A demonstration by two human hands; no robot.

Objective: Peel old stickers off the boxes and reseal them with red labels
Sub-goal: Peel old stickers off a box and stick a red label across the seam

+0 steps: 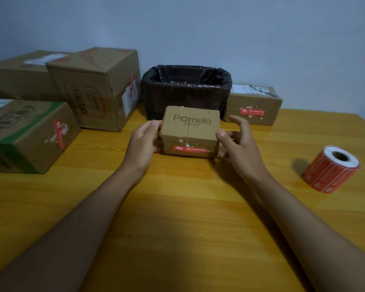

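Holding Pomelo box (pixel 190 131) between left hand (pixel 143 142), right hand (pixel 238 144).

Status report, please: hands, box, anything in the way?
Left hand and right hand grip the Pomelo box by its ends. Red label on front. Nothing blocking.
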